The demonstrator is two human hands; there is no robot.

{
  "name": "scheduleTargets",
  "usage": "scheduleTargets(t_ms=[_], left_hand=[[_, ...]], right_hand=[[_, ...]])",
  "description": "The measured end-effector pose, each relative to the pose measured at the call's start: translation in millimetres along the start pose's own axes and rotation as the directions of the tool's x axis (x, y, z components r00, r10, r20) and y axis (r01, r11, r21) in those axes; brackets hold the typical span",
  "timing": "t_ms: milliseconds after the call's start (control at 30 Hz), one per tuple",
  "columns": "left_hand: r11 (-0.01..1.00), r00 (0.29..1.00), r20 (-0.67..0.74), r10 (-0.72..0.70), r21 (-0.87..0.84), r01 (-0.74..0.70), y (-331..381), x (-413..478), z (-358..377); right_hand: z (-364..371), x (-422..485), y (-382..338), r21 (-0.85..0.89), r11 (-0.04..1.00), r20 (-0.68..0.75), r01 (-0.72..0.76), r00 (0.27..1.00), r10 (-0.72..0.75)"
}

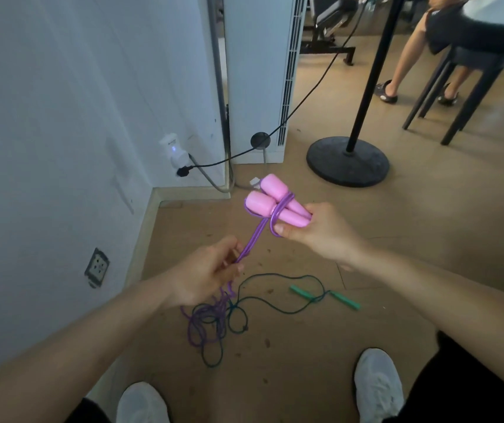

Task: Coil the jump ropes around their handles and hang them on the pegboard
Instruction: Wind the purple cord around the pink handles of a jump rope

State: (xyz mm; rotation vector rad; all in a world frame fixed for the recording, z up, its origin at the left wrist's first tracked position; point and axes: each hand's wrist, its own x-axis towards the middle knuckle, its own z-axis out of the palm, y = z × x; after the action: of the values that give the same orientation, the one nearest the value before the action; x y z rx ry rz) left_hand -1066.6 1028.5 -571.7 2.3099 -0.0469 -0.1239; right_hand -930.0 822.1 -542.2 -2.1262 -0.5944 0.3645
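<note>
My right hand [321, 232] grips two pink handles [272, 201] held side by side, with a loop or two of purple rope [252, 239] wound round their middle. My left hand [211, 270] pinches the purple rope a short way below the handles and holds it taut. The rest of the purple rope hangs down from my left hand and lies in a loose tangle on the floor [204, 322]. A second rope, dark green [278, 277] with two green handles [345, 300], lies uncoiled on the floor, its cord mixed with the purple tangle. No pegboard is in view.
A white wall with a plug and socket [174, 154] stands at the left. A black stand with a round base [348, 161] is ahead on the right; a black cable [305, 96] runs from it to the wall. A person sits on a stool [464, 87] at the far right. My white shoes [379, 389] are below.
</note>
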Motion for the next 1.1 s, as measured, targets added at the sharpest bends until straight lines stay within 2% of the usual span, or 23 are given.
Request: scheduleTargets(t_ms=[167,267,333,500,600,667,900,1100], left_hand=[[0.969,0.983,0.012,0.184,0.168,-0.183,25,-4,3],[0.943,0.967,-0.061,0.249,0.241,-0.228,30,-2,-1],[0.948,0.963,-0.113,0.244,0.238,-0.212,29,-1,-5],[0.97,0.97,-0.161,0.182,0.192,-0.151,29,2,-18],[0.99,0.978,-0.175,0.112,0.101,-0.095,28,2,-22],[0.997,0.982,-0.177,0.064,0.063,-0.054,26,3,-23],[0.999,0.98,-0.196,0.015,-0.033,-0.022,20,8,-19],[0.987,0.992,-0.129,0.0,-0.158,-0.021,20,10,-28]], right_hand=[[4,1,1,-0.297,0.951,0.017,0.086,0.996,-0.085],[14,-6,1,-0.483,0.85,0.052,0.212,0.975,-0.214],[20,-13,-4,-0.587,0.756,0.142,0.289,0.956,-0.256],[16,-23,-15,-0.657,0.559,0.402,0.505,0.863,-0.308],[14,-26,-19,-0.606,0.507,0.504,0.612,0.789,-0.351],[14,-27,-17,-0.579,0.503,0.507,0.642,0.766,-0.395],[22,-33,-11,-0.405,0.662,0.46,0.63,0.767,-0.448],[22,-31,-12,-0.352,0.733,0.38,0.582,0.804,-0.457]])
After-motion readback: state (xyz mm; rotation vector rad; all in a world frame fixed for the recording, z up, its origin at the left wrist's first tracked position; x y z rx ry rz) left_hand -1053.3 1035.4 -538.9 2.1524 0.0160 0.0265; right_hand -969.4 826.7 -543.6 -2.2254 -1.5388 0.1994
